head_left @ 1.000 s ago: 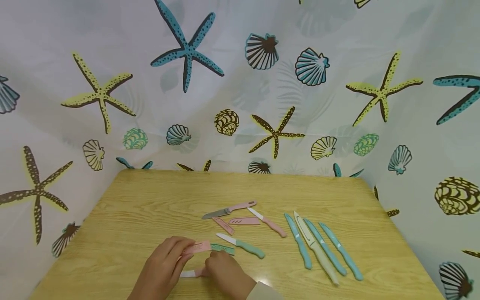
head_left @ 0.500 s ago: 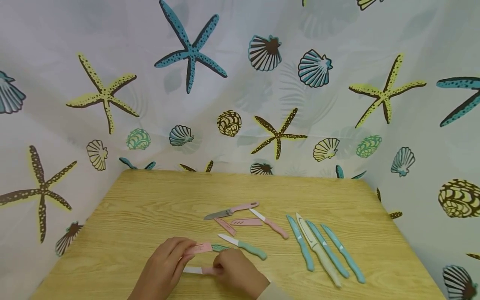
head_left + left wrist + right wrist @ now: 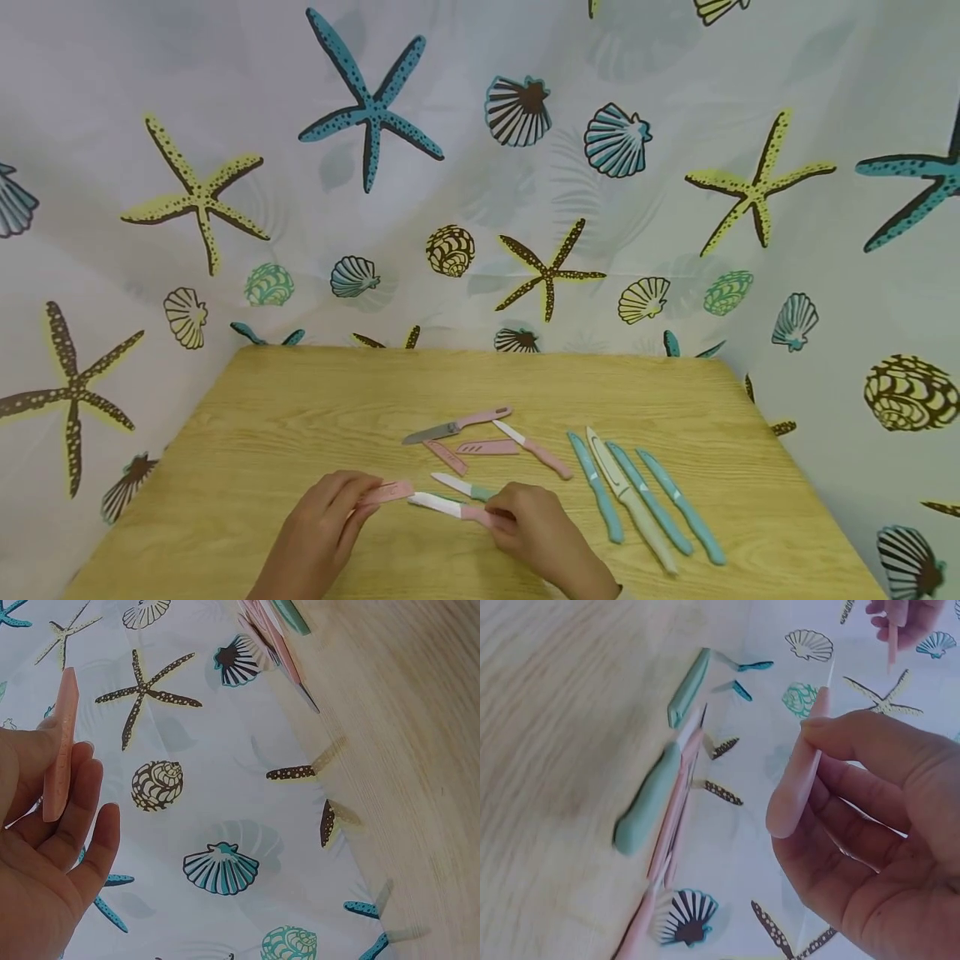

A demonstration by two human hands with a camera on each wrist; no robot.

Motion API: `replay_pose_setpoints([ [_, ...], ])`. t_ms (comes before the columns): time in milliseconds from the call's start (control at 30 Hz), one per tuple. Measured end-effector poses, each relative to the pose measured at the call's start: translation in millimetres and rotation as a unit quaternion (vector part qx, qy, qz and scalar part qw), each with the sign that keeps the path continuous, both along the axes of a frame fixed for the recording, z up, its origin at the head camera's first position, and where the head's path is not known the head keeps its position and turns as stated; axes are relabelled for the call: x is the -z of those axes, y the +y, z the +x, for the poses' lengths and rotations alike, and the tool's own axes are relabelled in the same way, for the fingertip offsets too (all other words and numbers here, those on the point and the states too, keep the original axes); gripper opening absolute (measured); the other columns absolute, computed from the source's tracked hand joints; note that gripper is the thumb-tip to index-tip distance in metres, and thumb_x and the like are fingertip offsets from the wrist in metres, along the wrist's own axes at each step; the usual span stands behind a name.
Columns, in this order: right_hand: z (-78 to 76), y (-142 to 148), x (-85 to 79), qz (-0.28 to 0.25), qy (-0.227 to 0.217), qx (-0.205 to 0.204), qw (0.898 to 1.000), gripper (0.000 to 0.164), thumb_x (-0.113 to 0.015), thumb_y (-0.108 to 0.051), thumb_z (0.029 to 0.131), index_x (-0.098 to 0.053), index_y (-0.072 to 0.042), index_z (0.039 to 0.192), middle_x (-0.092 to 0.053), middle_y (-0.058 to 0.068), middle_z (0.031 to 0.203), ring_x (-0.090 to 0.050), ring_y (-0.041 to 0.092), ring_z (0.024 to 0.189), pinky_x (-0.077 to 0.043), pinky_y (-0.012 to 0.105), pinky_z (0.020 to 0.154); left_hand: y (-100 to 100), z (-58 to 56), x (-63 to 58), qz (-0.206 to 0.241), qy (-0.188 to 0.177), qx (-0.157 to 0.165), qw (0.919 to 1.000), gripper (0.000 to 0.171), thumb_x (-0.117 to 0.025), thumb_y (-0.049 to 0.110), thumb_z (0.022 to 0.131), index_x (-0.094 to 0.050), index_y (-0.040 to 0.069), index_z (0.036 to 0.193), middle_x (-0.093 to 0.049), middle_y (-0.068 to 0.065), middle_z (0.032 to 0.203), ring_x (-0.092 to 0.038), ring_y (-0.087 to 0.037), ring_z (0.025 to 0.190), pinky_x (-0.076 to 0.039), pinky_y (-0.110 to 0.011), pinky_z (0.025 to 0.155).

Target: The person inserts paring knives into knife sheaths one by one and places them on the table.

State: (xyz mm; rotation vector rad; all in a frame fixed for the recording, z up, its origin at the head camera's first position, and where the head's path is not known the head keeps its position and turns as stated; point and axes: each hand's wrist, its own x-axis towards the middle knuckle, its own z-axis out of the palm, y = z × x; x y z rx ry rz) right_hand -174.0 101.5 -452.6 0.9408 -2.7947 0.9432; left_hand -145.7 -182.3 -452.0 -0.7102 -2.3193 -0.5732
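Observation:
Between thumb and fingers my left hand holds a pink knife sheath, whose far end points right. In the left wrist view that sheath is seen edge-on. My right hand pinches the pink handle of a paring knife with a white blade. Its tip points left, right beside the end of the sheath in the head view. The right wrist view shows the pink handle between thumb and curled fingers. Behind the blade lies a green-handled knife; a green sheath is mostly hidden in the head view.
Farther back lie a pink knife with a grey blade, a pink knife with a white blade and two pink sheaths. Several sheathed knives, blue ones and a cream one, lie at right. A patterned curtain surrounds the wooden table.
My right hand has brought the pink knife from low beside the left hand to the right and forward, up to the sheath's end. The left hand stays nearly still with the sheath.

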Motion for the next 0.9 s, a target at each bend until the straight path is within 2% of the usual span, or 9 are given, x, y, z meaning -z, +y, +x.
replay_pose_setpoints([
  [200,8.6,19.5,-5.6,-0.009,-0.012,0.029,0.999,0.001,-0.073,-0.009,0.084,-0.074,-0.009,0.083,-0.063,-0.009,0.075,-0.045,-0.003,0.061,-0.044,0.015,0.055,2.6,1.1,-4.3,-0.012,0.005,-0.013,0.9998,0.017,-0.067,0.019,0.090,-0.068,0.011,0.105,-0.063,0.004,0.101,-0.059,-0.010,0.089,-0.050,-0.024,0.075],
  [400,16.0,34.1,-8.7,-0.036,0.007,0.054,0.998,0.007,-0.075,-0.005,0.081,-0.074,-0.008,0.087,-0.067,-0.005,0.080,-0.051,-0.002,0.064,-0.047,0.016,0.056,6.2,-0.4,0.0,-0.020,0.000,-0.002,0.9998,0.024,-0.055,0.029,0.098,-0.067,0.010,0.107,-0.062,0.005,0.101,-0.058,-0.009,0.089,-0.051,-0.024,0.074],
  [567,18.5,42.0,-11.8,-0.041,0.008,0.079,0.996,0.009,-0.075,-0.004,0.081,-0.074,-0.010,0.088,-0.068,-0.006,0.081,-0.054,-0.001,0.068,-0.049,0.018,0.058,9.7,-2.5,0.9,-0.023,0.002,0.000,0.9997,0.018,-0.062,0.024,0.094,-0.068,0.010,0.105,-0.062,0.004,0.100,-0.059,-0.010,0.088,-0.051,-0.025,0.073],
  [667,20.3,44.6,-14.0,-0.039,0.008,0.085,0.996,0.010,-0.075,-0.005,0.081,-0.074,-0.011,0.088,-0.068,-0.005,0.083,-0.055,0.000,0.070,-0.049,0.019,0.059,11.2,-3.1,1.4,-0.024,0.002,0.002,0.9997,0.019,-0.061,0.025,0.095,-0.067,0.011,0.106,-0.062,0.005,0.101,-0.059,-0.009,0.088,-0.051,-0.024,0.073],
  [767,21.9,45.4,-15.4,-0.035,0.023,0.086,0.995,0.010,-0.075,-0.005,0.081,-0.074,-0.010,0.089,-0.067,-0.006,0.083,-0.054,0.000,0.070,-0.049,0.018,0.059,12.1,-3.9,1.9,-0.024,0.000,0.009,0.9997,0.022,-0.057,0.027,0.097,-0.067,0.011,0.108,-0.062,0.005,0.102,-0.058,-0.009,0.089,-0.051,-0.023,0.075],
  [900,22.8,45.6,-16.6,-0.038,0.047,0.085,0.995,0.012,-0.076,-0.005,0.080,-0.074,-0.010,0.090,-0.067,-0.007,0.084,-0.050,-0.001,0.068,-0.047,0.017,0.057,13.5,-4.8,1.0,-0.025,-0.001,0.014,0.9996,0.020,-0.062,0.023,0.095,-0.067,0.011,0.109,-0.062,0.004,0.102,-0.058,-0.009,0.090,-0.051,-0.023,0.075],
])
